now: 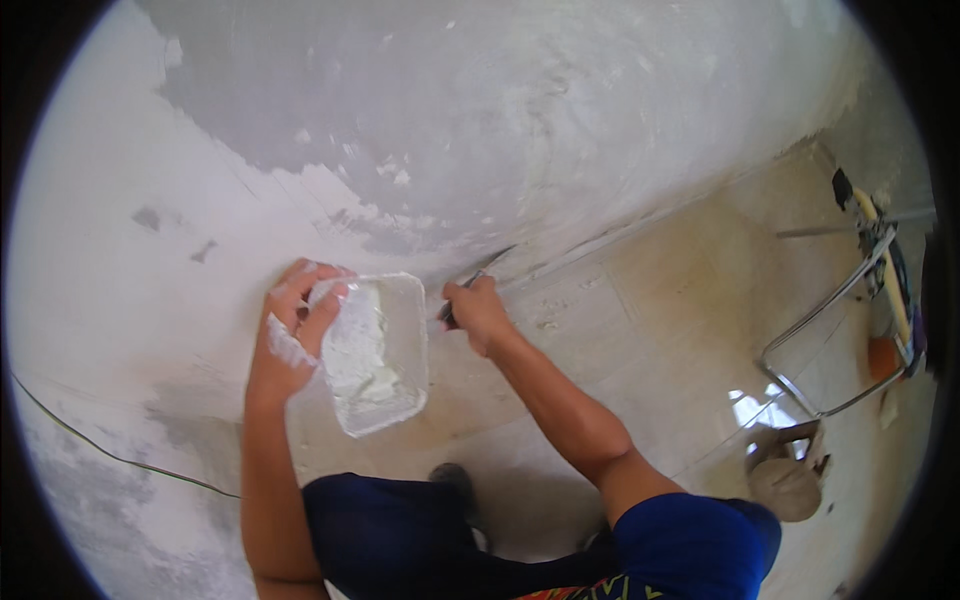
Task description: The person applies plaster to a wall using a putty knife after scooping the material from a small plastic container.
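In my left hand (290,335), smeared with white, is a clear rectangular plastic tub (410,335), gripped by its left rim. White putty (362,350) lies along the tub's left side, leaving the right side mostly bare. My right hand (482,315) is closed round the dark handle of a putty knife (449,312), just right of the tub. Its thin blade points up and right, close to the foot of the wall (520,110); whether it touches cannot be made out. The wall is part grey, part coated white, with rough patchy edges between.
A pale tiled floor (640,330) meets the wall along a slanting line. At the right stands a bent metal-tube frame (800,335) with yellow and black parts, an orange object (884,358) beside it. A round brownish object (786,490) sits nearer. A thin cable (130,460) crosses the lower left.
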`<control>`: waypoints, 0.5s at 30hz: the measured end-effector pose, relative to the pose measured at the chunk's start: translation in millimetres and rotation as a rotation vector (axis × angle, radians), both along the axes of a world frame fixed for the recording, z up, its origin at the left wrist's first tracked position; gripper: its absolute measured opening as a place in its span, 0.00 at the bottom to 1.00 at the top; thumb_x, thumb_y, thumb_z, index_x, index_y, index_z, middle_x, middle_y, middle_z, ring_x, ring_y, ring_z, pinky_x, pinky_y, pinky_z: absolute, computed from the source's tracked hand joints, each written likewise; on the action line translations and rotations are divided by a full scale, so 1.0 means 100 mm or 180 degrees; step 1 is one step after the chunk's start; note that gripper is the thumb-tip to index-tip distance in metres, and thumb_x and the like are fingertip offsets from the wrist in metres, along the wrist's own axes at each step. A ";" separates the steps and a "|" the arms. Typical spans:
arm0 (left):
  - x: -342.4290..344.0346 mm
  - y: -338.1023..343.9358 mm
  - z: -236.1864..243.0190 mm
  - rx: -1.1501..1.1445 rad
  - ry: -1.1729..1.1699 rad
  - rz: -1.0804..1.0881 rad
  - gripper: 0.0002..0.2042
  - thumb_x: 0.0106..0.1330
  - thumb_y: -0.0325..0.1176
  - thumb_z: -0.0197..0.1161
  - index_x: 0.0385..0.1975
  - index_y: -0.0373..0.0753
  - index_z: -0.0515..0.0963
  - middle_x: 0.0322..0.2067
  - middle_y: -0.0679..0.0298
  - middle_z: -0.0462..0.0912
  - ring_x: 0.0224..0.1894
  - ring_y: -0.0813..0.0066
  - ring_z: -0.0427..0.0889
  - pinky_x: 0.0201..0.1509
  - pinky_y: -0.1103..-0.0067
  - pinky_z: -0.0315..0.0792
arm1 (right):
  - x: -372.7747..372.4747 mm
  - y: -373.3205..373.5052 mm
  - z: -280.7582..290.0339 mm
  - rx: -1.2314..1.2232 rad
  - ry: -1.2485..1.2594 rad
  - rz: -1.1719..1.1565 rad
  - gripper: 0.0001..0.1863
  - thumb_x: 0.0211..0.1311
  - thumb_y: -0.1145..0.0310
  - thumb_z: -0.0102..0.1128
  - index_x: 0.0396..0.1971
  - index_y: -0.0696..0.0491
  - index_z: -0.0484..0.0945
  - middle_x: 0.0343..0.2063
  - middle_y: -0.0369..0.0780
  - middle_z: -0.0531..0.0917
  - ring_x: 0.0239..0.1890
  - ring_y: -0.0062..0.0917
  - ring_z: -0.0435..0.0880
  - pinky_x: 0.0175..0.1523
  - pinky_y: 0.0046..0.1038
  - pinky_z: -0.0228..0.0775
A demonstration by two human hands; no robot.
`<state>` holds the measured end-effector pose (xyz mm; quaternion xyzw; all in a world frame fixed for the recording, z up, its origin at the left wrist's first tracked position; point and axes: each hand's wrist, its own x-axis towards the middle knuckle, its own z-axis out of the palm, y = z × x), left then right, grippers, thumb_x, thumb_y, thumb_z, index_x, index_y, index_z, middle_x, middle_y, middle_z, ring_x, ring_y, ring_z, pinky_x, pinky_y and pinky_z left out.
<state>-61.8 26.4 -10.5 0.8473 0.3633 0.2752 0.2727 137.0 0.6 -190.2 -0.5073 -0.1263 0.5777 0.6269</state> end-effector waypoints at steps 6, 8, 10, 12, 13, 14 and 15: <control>0.14 -0.07 0.05 -0.0294 0.0076 -0.0009 0.13 0.72 0.35 0.67 0.45 0.29 0.83 0.37 0.58 0.78 0.33 0.71 0.74 0.40 0.76 0.72 | -0.18 -0.94 -0.34 0.0052 -0.0175 0.0181 0.19 0.67 0.76 0.53 0.55 0.56 0.62 0.31 0.44 0.75 0.22 0.29 0.78 0.20 0.36 0.71; 0.20 -0.11 0.10 -0.0545 0.0165 0.0051 0.13 0.72 0.35 0.67 0.45 0.29 0.83 0.37 0.58 0.79 0.33 0.71 0.74 0.40 0.75 0.72 | -0.14 -0.97 -0.51 -0.0133 -0.0072 -0.0116 0.17 0.65 0.77 0.53 0.53 0.55 0.66 0.29 0.42 0.75 0.21 0.28 0.77 0.20 0.35 0.69; 0.24 -0.11 0.08 -0.0533 0.0206 0.0061 0.15 0.72 0.38 0.68 0.45 0.29 0.83 0.37 0.59 0.79 0.34 0.68 0.74 0.42 0.74 0.70 | 0.07 -0.86 -0.92 -0.0393 0.0107 -0.0353 0.15 0.63 0.77 0.54 0.50 0.56 0.69 0.27 0.40 0.75 0.20 0.27 0.76 0.20 0.33 0.68; 0.24 -0.09 0.05 -0.0507 0.0190 0.0033 0.16 0.72 0.39 0.68 0.45 0.29 0.83 0.37 0.58 0.79 0.34 0.67 0.74 0.42 0.73 0.70 | 0.28 -0.75 -1.18 -0.0476 0.0216 -0.0400 0.14 0.62 0.77 0.55 0.47 0.56 0.72 0.24 0.39 0.74 0.19 0.26 0.75 0.19 0.31 0.65; 0.23 -0.08 0.03 -0.0510 0.0217 0.0031 0.16 0.73 0.40 0.68 0.45 0.29 0.83 0.37 0.58 0.80 0.34 0.66 0.74 0.43 0.73 0.71 | 0.37 -0.70 -1.23 -0.0514 0.0275 -0.0440 0.13 0.61 0.76 0.55 0.46 0.56 0.73 0.23 0.38 0.74 0.19 0.26 0.74 0.19 0.30 0.64; 0.21 -0.07 0.02 -0.0504 0.0248 0.0033 0.16 0.73 0.40 0.68 0.45 0.29 0.83 0.37 0.58 0.80 0.35 0.65 0.75 0.43 0.72 0.71 | 0.42 -0.66 -1.21 -0.0535 0.0247 -0.0347 0.13 0.61 0.76 0.55 0.46 0.57 0.73 0.22 0.38 0.73 0.19 0.25 0.74 0.19 0.30 0.63; 0.19 -0.06 0.02 -0.0498 0.0279 0.0029 0.17 0.73 0.40 0.68 0.44 0.29 0.83 0.37 0.58 0.80 0.35 0.64 0.75 0.44 0.72 0.71 | 0.48 -0.62 -1.18 -0.0555 0.0219 -0.0261 0.13 0.61 0.76 0.55 0.46 0.57 0.73 0.22 0.37 0.73 0.19 0.25 0.73 0.19 0.29 0.63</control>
